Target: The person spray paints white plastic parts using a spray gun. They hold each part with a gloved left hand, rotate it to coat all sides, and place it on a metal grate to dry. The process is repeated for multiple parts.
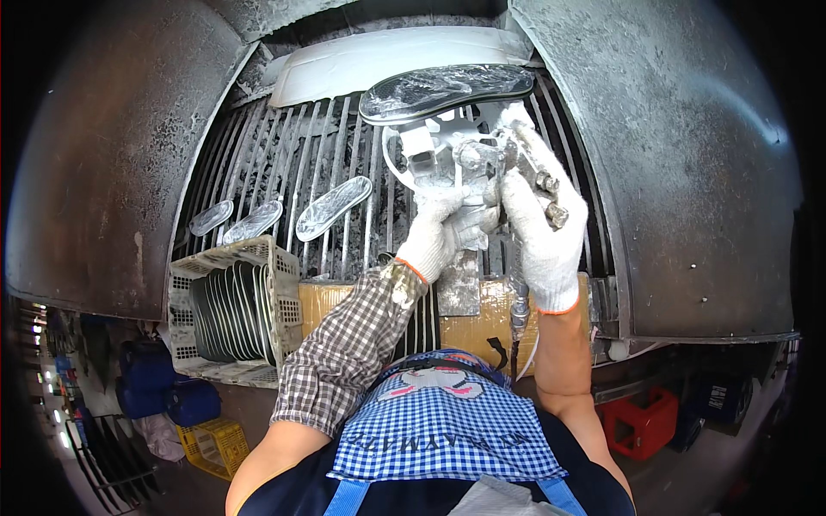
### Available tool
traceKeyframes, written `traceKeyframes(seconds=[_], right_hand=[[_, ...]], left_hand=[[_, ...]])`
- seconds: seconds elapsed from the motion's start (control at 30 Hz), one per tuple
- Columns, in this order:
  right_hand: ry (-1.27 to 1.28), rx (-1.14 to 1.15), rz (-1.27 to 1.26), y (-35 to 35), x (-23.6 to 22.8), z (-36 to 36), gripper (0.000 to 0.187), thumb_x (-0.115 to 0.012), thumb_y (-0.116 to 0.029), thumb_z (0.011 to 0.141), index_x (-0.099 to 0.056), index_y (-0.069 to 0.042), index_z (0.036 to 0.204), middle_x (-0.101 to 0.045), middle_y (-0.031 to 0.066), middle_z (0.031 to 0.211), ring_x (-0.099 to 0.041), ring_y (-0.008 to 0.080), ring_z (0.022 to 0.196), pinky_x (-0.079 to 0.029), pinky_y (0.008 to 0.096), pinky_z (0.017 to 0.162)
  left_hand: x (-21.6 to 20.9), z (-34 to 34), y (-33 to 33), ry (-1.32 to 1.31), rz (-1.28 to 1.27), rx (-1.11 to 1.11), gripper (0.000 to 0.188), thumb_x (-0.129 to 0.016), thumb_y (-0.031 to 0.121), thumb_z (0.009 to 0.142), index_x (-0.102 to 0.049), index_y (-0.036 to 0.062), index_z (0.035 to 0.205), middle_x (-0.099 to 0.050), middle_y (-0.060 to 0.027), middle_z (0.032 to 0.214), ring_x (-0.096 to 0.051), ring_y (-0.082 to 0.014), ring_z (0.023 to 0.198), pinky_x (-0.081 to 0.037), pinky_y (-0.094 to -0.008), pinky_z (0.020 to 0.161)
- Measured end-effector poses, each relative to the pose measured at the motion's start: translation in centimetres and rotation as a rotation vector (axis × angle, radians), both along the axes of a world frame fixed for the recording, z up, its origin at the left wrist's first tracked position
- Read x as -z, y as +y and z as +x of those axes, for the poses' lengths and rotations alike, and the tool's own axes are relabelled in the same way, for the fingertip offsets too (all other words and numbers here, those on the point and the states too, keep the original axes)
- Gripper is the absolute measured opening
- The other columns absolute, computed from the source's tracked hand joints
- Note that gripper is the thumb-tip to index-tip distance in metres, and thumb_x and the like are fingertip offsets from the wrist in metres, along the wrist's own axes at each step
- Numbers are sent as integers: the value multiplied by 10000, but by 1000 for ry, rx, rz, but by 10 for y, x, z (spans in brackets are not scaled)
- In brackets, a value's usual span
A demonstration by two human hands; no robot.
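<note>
1. Our left hand, in a white knitted glove, has its fingers curled in around the lower part of a whitened metal fixture; it looks closed on it, though the fixture hides part of the fingertips.
2. Our right hand, gloved too, lies along the fixture's right side with its fingers bent and pointing away from us; we can't make out how tightly they close, or whether they grip or merely rest there.
3. The large dark sole, streaked with white, lies beyond both hands at the far end of the fixture. Its long axis runs across us, left to right, with the right end slightly farther off. Our right fingertips are nearer to it, just short of its right half; we see no clear hold on it.
4. Left of the fixture, three small pale soles lie apart on the slatted rack.
5. Nearer us on the left, a plastic crate holds a row of dark soles.
</note>
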State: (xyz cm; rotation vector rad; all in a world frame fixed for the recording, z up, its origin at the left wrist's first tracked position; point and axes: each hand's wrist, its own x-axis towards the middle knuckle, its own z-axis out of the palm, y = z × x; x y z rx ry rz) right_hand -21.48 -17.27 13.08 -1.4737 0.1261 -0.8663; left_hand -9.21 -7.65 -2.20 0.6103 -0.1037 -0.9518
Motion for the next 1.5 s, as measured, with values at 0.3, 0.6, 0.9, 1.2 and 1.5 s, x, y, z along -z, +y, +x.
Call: traceKeyframes(seconds=[0.3, 0.6, 0.9, 1.2, 1.5], right_hand=[[30, 98, 62, -9, 9, -3, 510, -642, -18, 1034, -530, 93, 1520, -680, 182, 1346, -659, 189, 1168, -522, 316, 1014], [97, 229, -3, -4, 6, -12, 525, -687, -36, 1015, -542, 108, 1498, -646, 256, 1453, -634, 255, 1337, -499, 367, 1122], [18, 67, 166, -10, 3, -9, 521, -643, -16, 1037, -515, 98, 1530, -646, 213, 1468, -645, 205, 1289, -515, 331, 1088], [-15, 118, 283, -27, 6, -11, 531, -632, -40, 1060, -489, 75, 1559, -724, 134, 1274, -669, 83, 878, -568, 243, 769], [-37, 306, 156, -20, 0, -18, 503, -641, -27, 1049, -524, 70, 1528, -723, 99, 1160, -641, 70, 799, -546, 228, 700]], left_hand=[[14, 8, 2, 45, 11, 70, 347, -591, 185, 1076, -578, -24, 1353, -666, -222, 1315, -670, -406, 1259, -642, -591, 919], [16, 4, -1, 98, 15, 36, 442, -670, 205, 1023, -570, -53, 1367, -697, -259, 1290, -733, -375, 1071, -639, -488, 882], [13, 6, 2, 77, 53, 38, 299, -625, 196, 1061, -601, 16, 1298, -664, -250, 1319, -684, -436, 1223, -626, -628, 970], [10, 6, 2, 154, 29, 44, 454, -636, 194, 1043, -541, -72, 1398, -671, -301, 1324, -708, -420, 1159, -625, -523, 965], [17, 12, 4, 108, -38, 116, 486, -579, 207, 1078, -466, -70, 1460, -554, -389, 1461, -608, -535, 1323, -572, -606, 1075]])
